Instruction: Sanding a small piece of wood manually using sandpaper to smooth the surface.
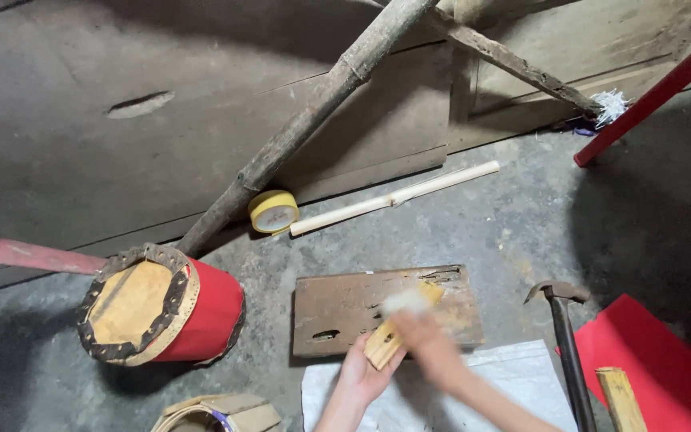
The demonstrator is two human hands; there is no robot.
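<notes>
My left hand (359, 374) grips the near end of a short pale wooden stick (397, 324), which rests slanted on a worn brown board (345, 308) lying on the concrete floor. My right hand (424, 326) is blurred with motion over the stick's upper half, holding a small whitish piece, perhaps sandpaper or cloth (405, 301), against the wood. The blur hides how the fingers are set.
A red drum with a hide head (153, 308) lies on its side at left. A hammer (565, 336), red sheet (649, 360) and wood strip (621, 398) are at right. A yellow tape roll (273, 211), bamboo stick (393, 197) and rough poles (313, 112) lean by the wall.
</notes>
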